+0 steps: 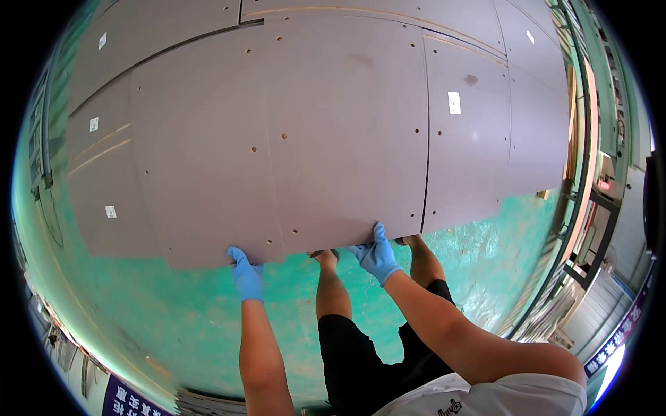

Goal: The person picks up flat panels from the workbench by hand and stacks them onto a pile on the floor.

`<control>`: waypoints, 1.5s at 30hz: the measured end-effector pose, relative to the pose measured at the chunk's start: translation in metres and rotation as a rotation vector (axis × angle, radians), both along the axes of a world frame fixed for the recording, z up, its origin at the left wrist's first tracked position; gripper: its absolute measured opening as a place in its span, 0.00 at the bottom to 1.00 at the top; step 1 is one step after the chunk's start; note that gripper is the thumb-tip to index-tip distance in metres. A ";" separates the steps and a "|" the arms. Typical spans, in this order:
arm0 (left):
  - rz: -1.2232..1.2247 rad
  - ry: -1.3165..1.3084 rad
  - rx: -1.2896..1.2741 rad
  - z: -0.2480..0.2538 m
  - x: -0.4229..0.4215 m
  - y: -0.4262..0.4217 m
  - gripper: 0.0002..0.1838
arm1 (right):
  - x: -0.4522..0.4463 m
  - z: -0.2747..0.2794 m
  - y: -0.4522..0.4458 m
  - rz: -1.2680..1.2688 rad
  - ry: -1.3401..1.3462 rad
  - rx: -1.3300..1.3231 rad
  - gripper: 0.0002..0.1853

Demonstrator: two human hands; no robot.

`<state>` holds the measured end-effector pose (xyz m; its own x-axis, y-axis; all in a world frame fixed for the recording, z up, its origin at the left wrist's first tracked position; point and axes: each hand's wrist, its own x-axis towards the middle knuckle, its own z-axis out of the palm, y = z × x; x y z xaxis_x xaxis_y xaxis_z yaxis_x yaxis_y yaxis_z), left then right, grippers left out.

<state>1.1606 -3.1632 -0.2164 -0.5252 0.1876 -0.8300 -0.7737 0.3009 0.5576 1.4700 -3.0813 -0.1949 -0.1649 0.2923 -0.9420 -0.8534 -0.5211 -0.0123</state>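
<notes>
Grey-brown flat panels with small drilled holes lie side by side in front of me. My left hand, in a blue glove, grips the near edge of a panel, thumb on top and fingers hidden beneath. My right hand, also gloved in blue, is at the near edge of the neighbouring panel, its thumb on the top face and its other fingers under or against the edge. White labels sit on several panels, one on the panel to the right.
Green floor surrounds my legs and feet below the panels' near edge. A dark metal frame stands at the right beside a long rail. Dark blue banners with writing show at the bottom left and lower right.
</notes>
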 end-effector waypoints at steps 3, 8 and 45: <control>-0.144 0.064 -0.071 0.000 -0.003 0.008 0.38 | 0.001 -0.003 -0.001 0.002 0.000 -0.018 0.36; -0.205 -0.022 -0.175 0.007 -0.012 0.014 0.39 | -0.003 -0.003 0.003 0.011 -0.012 -0.064 0.35; 0.091 -0.364 0.239 -0.006 0.091 0.044 0.50 | 0.154 -0.042 0.036 -0.090 -0.664 0.023 0.26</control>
<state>1.2512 -3.1195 -0.2228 -0.2304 0.3632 -0.9028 -0.9498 0.1177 0.2898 1.6237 -3.0458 -0.2370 0.4738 0.2994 -0.8282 -0.7007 -0.4415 -0.5605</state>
